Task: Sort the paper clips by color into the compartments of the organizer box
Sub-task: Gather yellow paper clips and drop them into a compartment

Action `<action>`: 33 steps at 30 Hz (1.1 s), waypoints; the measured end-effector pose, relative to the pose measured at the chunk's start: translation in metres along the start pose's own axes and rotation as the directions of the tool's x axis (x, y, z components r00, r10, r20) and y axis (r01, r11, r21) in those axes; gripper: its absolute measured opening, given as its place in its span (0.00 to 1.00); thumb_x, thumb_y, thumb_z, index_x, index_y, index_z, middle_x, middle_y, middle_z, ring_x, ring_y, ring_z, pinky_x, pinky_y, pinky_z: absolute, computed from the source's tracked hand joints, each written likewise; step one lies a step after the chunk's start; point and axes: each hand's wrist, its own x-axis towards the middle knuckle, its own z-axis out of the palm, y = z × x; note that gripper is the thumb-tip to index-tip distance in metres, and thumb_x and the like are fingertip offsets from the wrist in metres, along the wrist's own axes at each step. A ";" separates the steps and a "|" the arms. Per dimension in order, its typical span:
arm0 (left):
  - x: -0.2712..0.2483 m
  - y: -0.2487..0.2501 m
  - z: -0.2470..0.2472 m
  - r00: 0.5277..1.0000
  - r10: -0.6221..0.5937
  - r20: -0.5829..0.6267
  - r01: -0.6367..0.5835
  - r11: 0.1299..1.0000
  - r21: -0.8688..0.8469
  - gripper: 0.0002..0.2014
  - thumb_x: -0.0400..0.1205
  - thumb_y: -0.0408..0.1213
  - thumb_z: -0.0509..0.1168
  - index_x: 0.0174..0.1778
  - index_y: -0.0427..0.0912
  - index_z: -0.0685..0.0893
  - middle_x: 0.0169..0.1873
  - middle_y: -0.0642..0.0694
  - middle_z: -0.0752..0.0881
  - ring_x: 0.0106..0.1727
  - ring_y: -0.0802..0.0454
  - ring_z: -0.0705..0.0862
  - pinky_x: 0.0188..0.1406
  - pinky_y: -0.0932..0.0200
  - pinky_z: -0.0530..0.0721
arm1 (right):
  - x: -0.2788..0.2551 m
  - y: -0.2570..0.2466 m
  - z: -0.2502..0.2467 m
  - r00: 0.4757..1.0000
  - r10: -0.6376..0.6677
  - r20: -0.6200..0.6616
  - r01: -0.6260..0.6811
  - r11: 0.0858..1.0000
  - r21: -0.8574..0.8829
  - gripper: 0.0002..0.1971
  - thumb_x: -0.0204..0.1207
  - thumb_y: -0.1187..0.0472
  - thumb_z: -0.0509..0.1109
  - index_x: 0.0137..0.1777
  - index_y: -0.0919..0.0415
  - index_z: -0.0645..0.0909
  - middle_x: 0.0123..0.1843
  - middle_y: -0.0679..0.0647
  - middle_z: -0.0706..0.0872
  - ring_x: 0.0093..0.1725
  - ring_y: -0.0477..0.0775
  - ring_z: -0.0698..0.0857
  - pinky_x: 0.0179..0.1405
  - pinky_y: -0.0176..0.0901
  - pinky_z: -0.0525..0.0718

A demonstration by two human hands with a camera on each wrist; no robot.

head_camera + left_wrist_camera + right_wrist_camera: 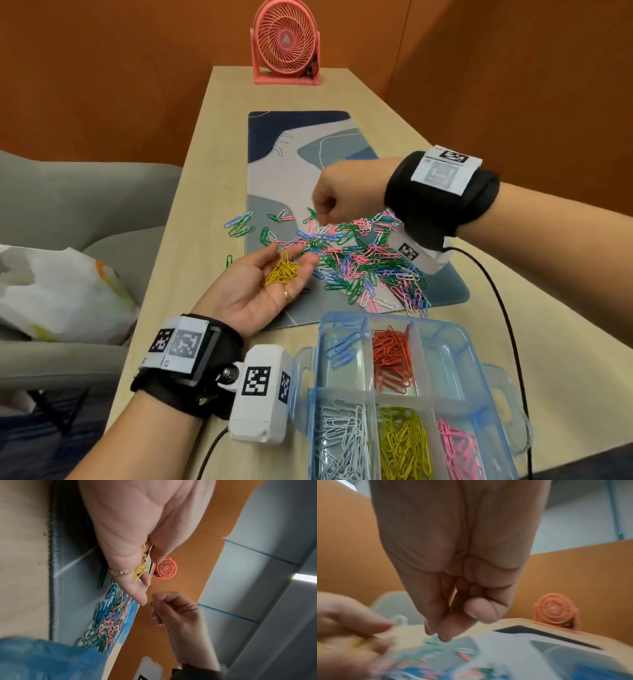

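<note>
My left hand (291,262) lies palm up at the left edge of the mat, fingers relaxed, carrying a small heap of yellow clips (282,272) (141,566). A mixed pile of green, pink, blue and white clips (359,260) is spread on the mat to its right. My right hand (325,214) (443,632) hovers just over the pile's far left side, fingers curled with the tips together; no clip shows between them. The clear blue organizer box (459,334) sits near me, holding blue (342,347), red (392,356), white (342,438), yellow (404,442) and pink (459,452) clips in separate compartments.
A patterned mat (308,164) runs along the wooden table, and a pink fan (286,41) stands at the far end. One green clip (228,260) lies off the mat. A grey chair (68,205) with a plastic bag (61,291) is at left. A black cable (507,308) trails at right.
</note>
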 end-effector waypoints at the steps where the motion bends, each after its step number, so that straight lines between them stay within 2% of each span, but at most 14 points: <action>1: 0.000 0.000 0.000 1.000 -0.001 -0.002 0.001 1.000 0.013 0.18 0.88 0.37 0.53 0.48 0.25 0.81 0.36 0.30 0.88 0.34 0.40 0.90 0.39 0.50 0.88 | 0.001 0.013 0.002 0.998 0.059 0.002 -0.059 0.998 -0.036 0.08 0.77 0.65 0.66 0.45 0.57 0.87 0.41 0.47 0.86 0.37 0.45 0.80 0.32 0.33 0.73; 4: 0.001 -0.001 -0.001 1.000 0.017 -0.010 -0.016 0.999 0.052 0.15 0.88 0.34 0.53 0.47 0.28 0.81 0.34 0.33 0.88 0.33 0.45 0.90 0.37 0.55 0.88 | 0.002 0.049 0.011 0.976 0.217 0.016 -0.215 0.974 -0.077 0.09 0.76 0.68 0.64 0.42 0.60 0.86 0.46 0.54 0.90 0.40 0.52 0.82 0.40 0.39 0.75; 6: 0.003 -0.002 -0.003 0.999 0.032 -0.018 -0.030 0.997 0.067 0.14 0.88 0.33 0.53 0.47 0.29 0.81 0.34 0.35 0.88 0.34 0.46 0.90 0.37 0.56 0.88 | 0.003 0.065 0.019 0.962 0.274 0.009 -0.273 0.960 -0.067 0.10 0.75 0.69 0.64 0.44 0.64 0.88 0.48 0.58 0.90 0.46 0.59 0.85 0.44 0.43 0.79; 8: 0.004 -0.002 -0.003 0.999 0.044 -0.024 -0.042 0.996 0.077 0.13 0.87 0.33 0.54 0.46 0.29 0.80 0.34 0.35 0.87 0.34 0.46 0.90 0.38 0.56 0.88 | 0.004 0.074 0.024 0.952 0.305 0.002 -0.305 0.951 -0.041 0.10 0.76 0.68 0.65 0.47 0.62 0.89 0.50 0.57 0.90 0.50 0.59 0.86 0.47 0.44 0.80; 11: 0.003 -0.002 -0.002 0.998 0.056 -0.024 -0.054 0.995 0.089 0.12 0.87 0.32 0.55 0.45 0.30 0.80 0.33 0.35 0.87 0.34 0.46 0.90 0.38 0.56 0.88 | 0.007 0.077 0.032 0.948 0.319 -0.019 -0.319 0.948 -0.007 0.09 0.77 0.66 0.66 0.48 0.58 0.89 0.51 0.54 0.89 0.51 0.57 0.85 0.45 0.40 0.76; 15: 0.002 -0.002 -0.002 0.998 0.056 -0.015 -0.054 0.994 0.099 0.13 0.87 0.32 0.55 0.45 0.30 0.81 0.34 0.35 0.87 0.34 0.46 0.89 0.39 0.57 0.88 | 0.011 0.080 0.042 0.948 0.317 -0.037 -0.319 0.947 -0.045 0.08 0.77 0.66 0.67 0.49 0.63 0.88 0.51 0.58 0.89 0.50 0.59 0.86 0.47 0.44 0.81; 17: 0.002 -0.002 -0.002 0.998 0.055 -0.016 -0.053 0.993 0.101 0.13 0.87 0.32 0.54 0.45 0.30 0.81 0.34 0.35 0.87 0.34 0.46 0.89 0.39 0.57 0.88 | 0.012 0.080 0.043 0.946 0.324 -0.018 -0.324 0.944 -0.060 0.05 0.75 0.65 0.71 0.48 0.63 0.86 0.49 0.58 0.88 0.47 0.58 0.84 0.44 0.44 0.79; 21: 0.002 -0.002 -0.002 0.998 0.054 -0.018 -0.052 0.994 0.100 0.12 0.87 0.32 0.54 0.46 0.30 0.80 0.34 0.35 0.87 0.35 0.46 0.89 0.38 0.57 0.88 | 0.010 0.081 0.039 0.945 0.325 0.028 -0.325 0.946 -0.020 0.10 0.69 0.59 0.79 0.47 0.61 0.84 0.44 0.53 0.85 0.43 0.53 0.80 0.41 0.41 0.74; 25: 0.003 -0.002 -0.002 0.999 0.050 -0.020 -0.048 0.993 0.103 0.13 0.87 0.33 0.54 0.46 0.30 0.81 0.34 0.35 0.87 0.35 0.46 0.90 0.38 0.56 0.88 | 0.011 0.081 0.038 0.947 0.320 0.030 -0.320 0.947 0.004 0.07 0.72 0.64 0.75 0.49 0.56 0.86 0.48 0.53 0.85 0.45 0.54 0.81 0.45 0.43 0.79; 27: 0.003 -0.002 -0.002 0.999 0.048 -0.024 -0.046 0.994 0.098 0.12 0.87 0.33 0.54 0.46 0.30 0.80 0.34 0.35 0.87 0.34 0.46 0.90 0.39 0.56 0.88 | 0.012 0.081 0.039 0.947 0.320 0.026 -0.320 0.947 0.026 0.11 0.74 0.68 0.71 0.52 0.54 0.88 0.49 0.52 0.84 0.46 0.54 0.81 0.49 0.44 0.81; 31: 0.003 -0.002 -0.001 0.998 0.050 -0.024 -0.048 0.994 0.099 0.13 0.87 0.33 0.54 0.46 0.30 0.80 0.33 0.35 0.87 0.34 0.46 0.90 0.39 0.57 0.88 | 0.015 0.082 0.042 0.947 0.319 0.022 -0.320 0.947 0.021 0.11 0.75 0.69 0.70 0.53 0.58 0.88 0.45 0.51 0.82 0.49 0.55 0.83 0.49 0.41 0.78; 33: 0.002 -0.002 -0.001 0.998 0.052 -0.023 -0.050 0.994 0.101 0.13 0.87 0.33 0.54 0.46 0.30 0.80 0.33 0.36 0.87 0.35 0.46 0.90 0.39 0.57 0.88 | 0.015 0.082 0.042 0.951 0.308 0.030 -0.308 0.951 0.006 0.08 0.74 0.69 0.70 0.50 0.62 0.88 0.43 0.52 0.84 0.46 0.54 0.83 0.46 0.41 0.78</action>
